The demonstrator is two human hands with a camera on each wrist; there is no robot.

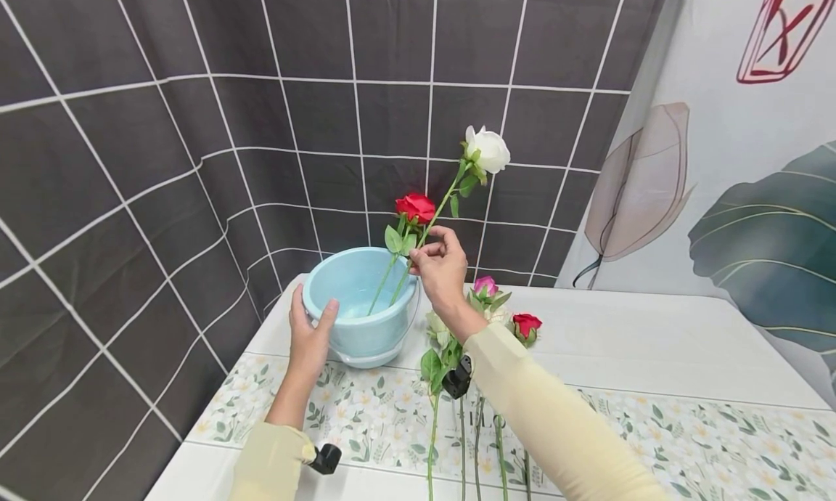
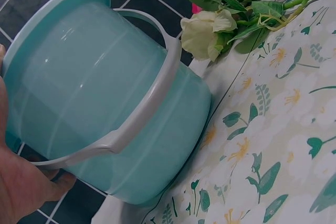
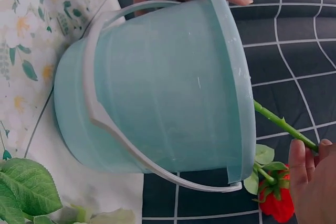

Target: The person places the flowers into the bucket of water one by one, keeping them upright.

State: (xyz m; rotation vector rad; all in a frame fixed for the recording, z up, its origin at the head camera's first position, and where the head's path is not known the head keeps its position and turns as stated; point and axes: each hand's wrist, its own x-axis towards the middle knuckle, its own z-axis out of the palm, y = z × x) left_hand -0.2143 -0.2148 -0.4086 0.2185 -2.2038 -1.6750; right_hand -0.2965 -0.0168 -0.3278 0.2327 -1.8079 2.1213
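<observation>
A light blue bucket (image 1: 369, 337) stands at the left of the table, its pale handle (image 2: 149, 103) hanging down the side. My left hand (image 1: 310, 345) holds the bucket's left side, thumb at the rim and fingers around the outside. Above the right rim, my right hand (image 1: 445, 269) pinches the green stem (image 3: 283, 124) of a white rose (image 1: 488, 151). That stem slants down into the bucket, the bloom high to the right. A red rose (image 1: 415, 208) leans inside the bucket against the right rim, close to my right fingers. Both stem ends are low in the bucket.
Several more flowers lie right of the bucket, among them a pink rose (image 1: 485, 286), a red rose (image 1: 526, 325) and a cream rose (image 2: 207, 32); their stems point toward me. A floral strip (image 1: 653, 428) crosses the white table (image 1: 627, 334). A dark grid-patterned cloth (image 1: 300, 116) hangs behind.
</observation>
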